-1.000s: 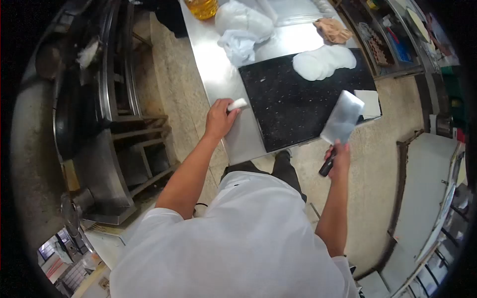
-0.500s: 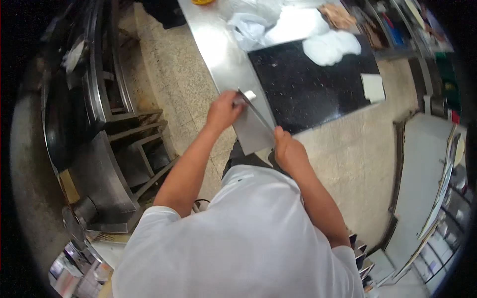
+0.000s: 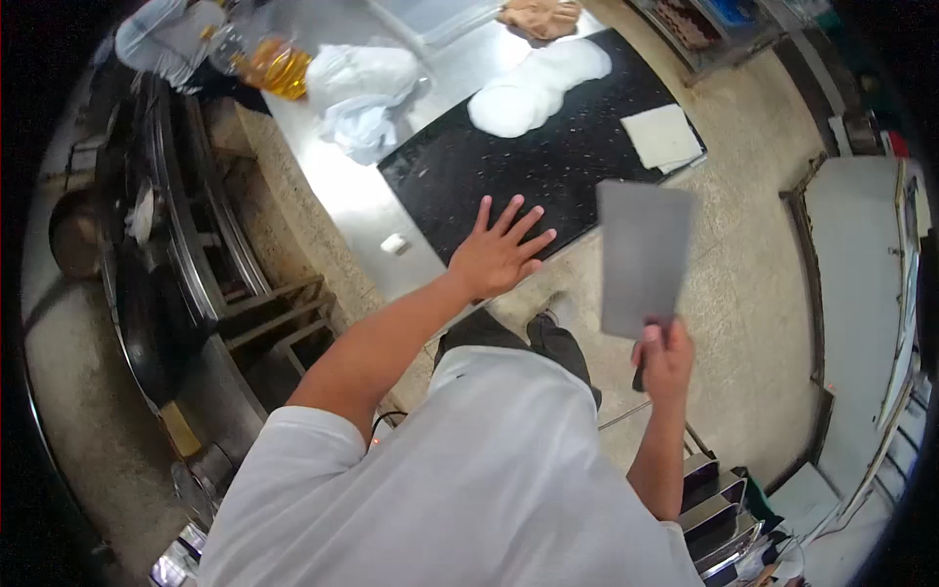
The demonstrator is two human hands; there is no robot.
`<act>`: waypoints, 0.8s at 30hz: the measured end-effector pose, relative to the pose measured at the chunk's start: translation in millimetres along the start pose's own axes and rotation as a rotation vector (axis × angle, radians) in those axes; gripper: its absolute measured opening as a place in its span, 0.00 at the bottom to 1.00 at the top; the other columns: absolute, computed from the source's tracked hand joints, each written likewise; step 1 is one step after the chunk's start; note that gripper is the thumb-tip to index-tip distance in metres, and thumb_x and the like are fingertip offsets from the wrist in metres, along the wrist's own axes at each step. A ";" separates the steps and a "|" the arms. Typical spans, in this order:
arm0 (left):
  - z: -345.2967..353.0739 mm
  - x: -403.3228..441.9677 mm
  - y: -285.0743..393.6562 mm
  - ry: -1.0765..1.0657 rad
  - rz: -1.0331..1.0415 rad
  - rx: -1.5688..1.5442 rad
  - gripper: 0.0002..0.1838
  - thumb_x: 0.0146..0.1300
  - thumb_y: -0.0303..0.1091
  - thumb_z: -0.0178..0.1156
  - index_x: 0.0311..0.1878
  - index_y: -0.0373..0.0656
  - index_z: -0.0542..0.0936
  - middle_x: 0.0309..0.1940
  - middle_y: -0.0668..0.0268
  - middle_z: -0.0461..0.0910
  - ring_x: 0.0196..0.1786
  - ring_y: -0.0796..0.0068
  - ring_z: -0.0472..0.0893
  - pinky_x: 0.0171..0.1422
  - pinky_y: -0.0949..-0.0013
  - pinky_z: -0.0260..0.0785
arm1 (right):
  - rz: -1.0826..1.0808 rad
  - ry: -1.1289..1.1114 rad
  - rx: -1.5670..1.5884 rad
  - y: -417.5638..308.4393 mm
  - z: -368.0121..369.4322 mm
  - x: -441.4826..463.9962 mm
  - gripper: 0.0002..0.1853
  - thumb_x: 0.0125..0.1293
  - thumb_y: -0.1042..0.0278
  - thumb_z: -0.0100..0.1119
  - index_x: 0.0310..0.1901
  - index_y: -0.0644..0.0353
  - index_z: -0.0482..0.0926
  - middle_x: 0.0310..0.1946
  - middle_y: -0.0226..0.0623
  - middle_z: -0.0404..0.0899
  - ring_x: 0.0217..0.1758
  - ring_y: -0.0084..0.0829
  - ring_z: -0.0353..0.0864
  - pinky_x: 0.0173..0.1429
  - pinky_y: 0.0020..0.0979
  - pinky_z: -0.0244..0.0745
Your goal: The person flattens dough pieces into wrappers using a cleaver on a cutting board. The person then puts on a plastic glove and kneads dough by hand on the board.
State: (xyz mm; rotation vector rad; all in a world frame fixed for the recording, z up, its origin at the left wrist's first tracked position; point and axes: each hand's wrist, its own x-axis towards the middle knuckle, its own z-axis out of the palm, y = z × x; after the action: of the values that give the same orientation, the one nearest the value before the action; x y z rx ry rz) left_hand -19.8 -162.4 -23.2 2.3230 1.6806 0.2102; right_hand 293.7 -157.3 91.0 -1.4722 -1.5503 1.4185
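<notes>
My left hand (image 3: 496, 256) lies with fingers spread at the near edge of the black speckled board (image 3: 460, 176), holding nothing. The handle of a broad cleaver (image 3: 646, 254) is in my right hand (image 3: 665, 360), to the right of the board, blade pointing away from me. A small white piece (image 3: 394, 244) rests on the steel table (image 3: 337, 201), left of the board. Overlapping white rounds (image 3: 533, 93) lie at the board's far side. On its right corner is a folded white cloth (image 3: 662, 138).
Behind the board are a tan cloth (image 3: 541, 18), a plastic bag (image 3: 362, 88) and a bottle of yellow oil (image 3: 276, 67). Another person (image 3: 171, 39) is at the far left. A dark pan (image 3: 76, 233) and metal counters stand on the left.
My left hand has let go of the small white piece and moved right onto the board, fingers spread. The cleaver, at that piece half a second ago, has swung back to the right.
</notes>
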 end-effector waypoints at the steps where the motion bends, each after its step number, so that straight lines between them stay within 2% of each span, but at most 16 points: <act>1: 0.1 9.3 1.6 -0.016 0.013 -0.002 0.28 0.75 0.55 0.49 0.75 0.63 0.68 0.81 0.62 0.54 0.84 0.50 0.48 0.81 0.27 0.33 | -0.042 0.069 0.081 -5.3 -7.5 15.6 0.14 0.76 0.61 0.57 0.43 0.66 0.76 0.27 0.33 0.78 0.22 0.20 0.74 0.27 0.26 0.71; 2: -0.1 21.3 -0.9 -0.041 0.056 0.015 0.29 0.75 0.57 0.47 0.76 0.63 0.67 0.81 0.62 0.54 0.84 0.49 0.47 0.81 0.29 0.34 | -0.132 0.102 0.224 -9.8 -8.3 42.0 0.14 0.76 0.59 0.56 0.42 0.65 0.76 0.27 0.32 0.76 0.23 0.21 0.74 0.29 0.26 0.72; 4: -1.8 44.3 -2.6 -0.075 0.106 0.029 0.30 0.75 0.59 0.45 0.77 0.64 0.66 0.82 0.62 0.54 0.84 0.49 0.47 0.82 0.30 0.35 | -0.146 0.235 0.310 21.5 -4.9 107.8 0.15 0.77 0.57 0.55 0.44 0.64 0.76 0.26 0.31 0.75 0.24 0.22 0.74 0.30 0.27 0.73; 5: -4.7 56.2 -5.1 -0.065 0.101 0.040 0.31 0.75 0.60 0.45 0.77 0.63 0.66 0.81 0.62 0.54 0.84 0.50 0.47 0.82 0.32 0.34 | -0.088 0.291 0.183 27.9 2.4 145.2 0.16 0.77 0.55 0.54 0.42 0.62 0.75 0.26 0.30 0.74 0.22 0.22 0.73 0.29 0.28 0.73; 7: -4.9 52.6 1.3 -0.076 0.103 0.056 0.31 0.75 0.61 0.44 0.77 0.63 0.66 0.81 0.62 0.55 0.84 0.51 0.47 0.83 0.34 0.34 | 0.283 0.222 0.379 60.1 18.0 197.7 0.17 0.77 0.52 0.55 0.39 0.60 0.74 0.26 0.32 0.75 0.21 0.23 0.74 0.27 0.29 0.73; 8: -6.0 58.9 -0.1 -0.064 0.076 0.033 0.32 0.75 0.61 0.45 0.77 0.63 0.66 0.81 0.61 0.55 0.84 0.52 0.47 0.84 0.36 0.34 | 0.267 0.231 0.395 58.1 20.9 199.0 0.17 0.77 0.52 0.55 0.39 0.60 0.74 0.26 0.32 0.75 0.21 0.23 0.74 0.27 0.29 0.73; 10: -8.1 64.8 -4.7 -0.038 0.057 0.004 0.33 0.73 0.62 0.48 0.77 0.62 0.66 0.81 0.60 0.56 0.84 0.53 0.49 0.85 0.40 0.35 | 0.510 0.211 0.457 53.4 26.8 197.0 0.15 0.75 0.54 0.56 0.38 0.57 0.71 0.23 0.31 0.73 0.19 0.25 0.71 0.24 0.29 0.69; 11: -5.6 62.6 -4.4 -0.045 0.055 -0.005 0.33 0.73 0.62 0.48 0.77 0.62 0.66 0.81 0.60 0.56 0.84 0.53 0.49 0.85 0.40 0.35 | 0.521 0.211 0.452 54.9 26.9 183.4 0.15 0.75 0.54 0.56 0.38 0.57 0.71 0.23 0.31 0.73 0.19 0.25 0.71 0.24 0.29 0.69; 13: -8.4 60.3 -5.6 0.017 0.027 -0.150 0.35 0.72 0.65 0.48 0.78 0.63 0.65 0.81 0.61 0.56 0.84 0.53 0.49 0.84 0.39 0.35 | 0.391 -0.001 0.108 55.2 28.4 145.0 0.19 0.75 0.50 0.56 0.36 0.59 0.74 0.23 0.35 0.75 0.20 0.24 0.76 0.24 0.32 0.71; 15: -15.8 48.8 -2.7 0.035 0.087 -0.101 0.36 0.70 0.67 0.49 0.77 0.63 0.66 0.80 0.62 0.57 0.83 0.53 0.51 0.84 0.38 0.35 | 0.444 -0.258 -0.289 53.6 42.5 101.2 0.20 0.72 0.51 0.60 0.40 0.64 0.76 0.22 0.39 0.78 0.23 0.29 0.79 0.29 0.35 0.75; 17: -16.4 38.8 -4.3 0.048 0.178 -0.057 0.37 0.69 0.68 0.49 0.77 0.63 0.67 0.80 0.63 0.58 0.83 0.54 0.52 0.84 0.37 0.35 | -0.036 -0.432 -0.313 95.2 76.0 52.6 0.21 0.67 0.52 0.65 0.43 0.68 0.80 0.26 0.45 0.83 0.31 0.40 0.85 0.38 0.42 0.78; 18: -10.1 28.3 -5.9 -0.038 0.246 -0.070 0.37 0.68 0.69 0.50 0.76 0.62 0.69 0.79 0.64 0.60 0.83 0.54 0.53 0.84 0.37 0.36 | -0.016 -0.430 -0.307 91.1 86.3 49.5 0.21 0.67 0.52 0.65 0.43 0.68 0.80 0.26 0.45 0.83 0.31 0.40 0.85 0.38 0.42 0.78; 19: -7.6 25.0 -5.3 -0.122 0.317 -0.088 0.37 0.67 0.69 0.51 0.75 0.62 0.71 0.78 0.65 0.63 0.82 0.54 0.55 0.83 0.37 0.37 | 0.101 -0.513 -0.360 83.2 96.2 50.1 0.22 0.65 0.51 0.66 0.44 0.68 0.81 0.29 0.48 0.85 0.35 0.44 0.86 0.42 0.44 0.78; 20: -3.4 27.3 -7.3 -0.081 0.323 -0.064 0.37 0.66 0.69 0.53 0.72 0.61 0.74 0.76 0.66 0.66 0.81 0.54 0.57 0.83 0.37 0.40 | 0.215 -0.592 -0.410 77.6 100.9 55.8 0.23 0.64 0.50 0.67 0.45 0.67 0.82 0.33 0.50 0.86 0.40 0.48 0.87 0.46 0.46 0.78; 23: -14.1 58.0 -12.7 -0.129 0.332 0.028 0.37 0.66 0.69 0.53 0.72 0.59 0.74 0.75 0.66 0.67 0.81 0.55 0.58 0.82 0.37 0.42 | 0.308 -0.659 -0.316 55.5 90.8 96.0 0.24 0.63 0.47 0.67 0.43 0.65 0.84 0.37 0.53 0.87 0.44 0.51 0.87 0.48 0.45 0.78; 24: -14.2 64.7 -15.3 -0.057 0.302 -0.022 0.37 0.66 0.67 0.53 0.72 0.57 0.73 0.75 0.65 0.67 0.81 0.54 0.58 0.82 0.36 0.43 | 0.322 -0.639 -0.317 59.3 85.8 99.5 0.24 0.63 0.47 0.67 0.43 0.65 0.84 0.37 0.53 0.87 0.44 0.51 0.87 0.48 0.45 0.78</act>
State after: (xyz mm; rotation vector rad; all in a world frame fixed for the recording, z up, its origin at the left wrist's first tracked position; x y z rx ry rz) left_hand -16.9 -94.8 -16.7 2.5320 1.2884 0.2170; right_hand 212.1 -99.7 -13.0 -1.5909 -2.0603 2.0507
